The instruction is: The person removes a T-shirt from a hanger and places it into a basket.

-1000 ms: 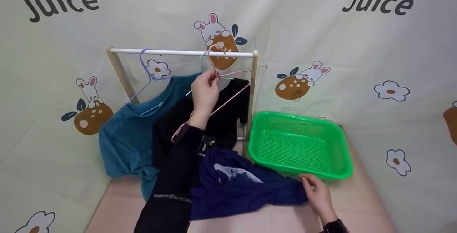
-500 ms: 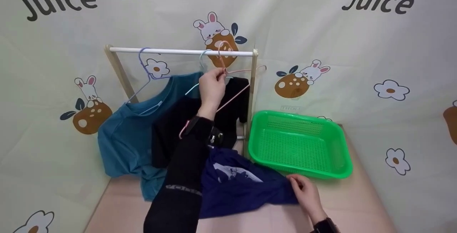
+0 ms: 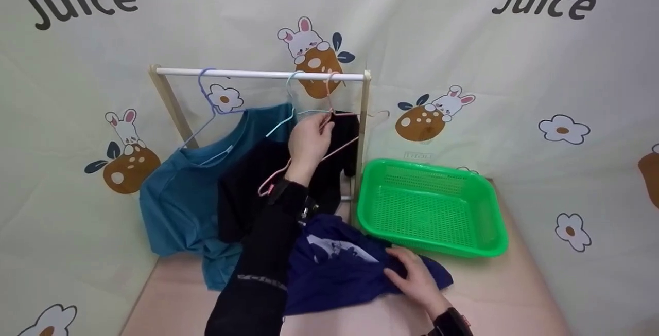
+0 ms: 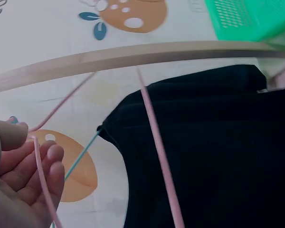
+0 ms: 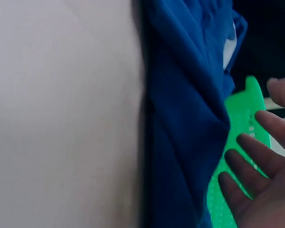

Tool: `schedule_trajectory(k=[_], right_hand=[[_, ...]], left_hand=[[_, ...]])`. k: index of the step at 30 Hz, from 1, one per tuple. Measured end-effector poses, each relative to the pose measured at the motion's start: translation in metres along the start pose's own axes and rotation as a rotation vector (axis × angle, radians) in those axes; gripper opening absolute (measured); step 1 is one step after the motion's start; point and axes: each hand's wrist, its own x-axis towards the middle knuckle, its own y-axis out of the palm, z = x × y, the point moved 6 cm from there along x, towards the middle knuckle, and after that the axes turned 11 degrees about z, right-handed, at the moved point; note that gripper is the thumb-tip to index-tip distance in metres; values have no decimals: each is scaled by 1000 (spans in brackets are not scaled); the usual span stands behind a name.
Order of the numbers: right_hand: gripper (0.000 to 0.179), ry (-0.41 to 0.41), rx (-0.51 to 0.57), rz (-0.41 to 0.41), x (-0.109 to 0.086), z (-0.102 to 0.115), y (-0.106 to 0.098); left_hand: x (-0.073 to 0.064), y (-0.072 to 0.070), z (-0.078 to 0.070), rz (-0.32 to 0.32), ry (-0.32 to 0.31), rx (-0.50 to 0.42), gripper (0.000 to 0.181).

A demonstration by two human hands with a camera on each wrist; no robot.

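Head view: the left hand (image 3: 310,140) has its fingers pinched on the pink hanger (image 3: 340,149) at the rail (image 3: 247,74), where sideways tugging might snag the black shirt (image 3: 247,187); the right hand (image 3: 414,274), fingers apart, is over the navy shirt (image 3: 340,279).

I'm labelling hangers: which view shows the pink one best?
The head view: the pink hanger shows from hook to both ends, partly behind the left hand. Left wrist: only pieces; right wrist: none of it.

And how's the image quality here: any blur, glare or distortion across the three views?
Head: mostly clear, small glints on the green basket. Left wrist: the wooden post looks bowed, and the black shirt shows little detail. Right wrist: the blue shirt has a blurred left edge.
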Motion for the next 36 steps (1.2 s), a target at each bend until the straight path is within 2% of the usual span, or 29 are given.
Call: schedule_trajectory(k=[5,11,15,17,21,25,30,36], right_hand=[[62,-3,-20,82,5,8,20],[86,27,-36,148,14,16,39],[96,39,-43,181,21,21,48],[99,44,-53,198,24,22,52],[105,57,-87,228,27,22,61],[110,71,-183,255,28,21,66],[101,84,-338,269,30,21,68],[64,84,-398,237,33,22,70]], left_hand=[[-14,5,7,31,16,99,38],[-29,11,17,62,-35,215,71],[-42,15,20,81,-44,253,93],[-49,18,21,89,-26,268,100],[-64,23,23,75,51,303,105],[-79,28,25,71,112,348,106],[-99,33,27,64,157,337,105],[-126,37,31,42,249,322,103]])
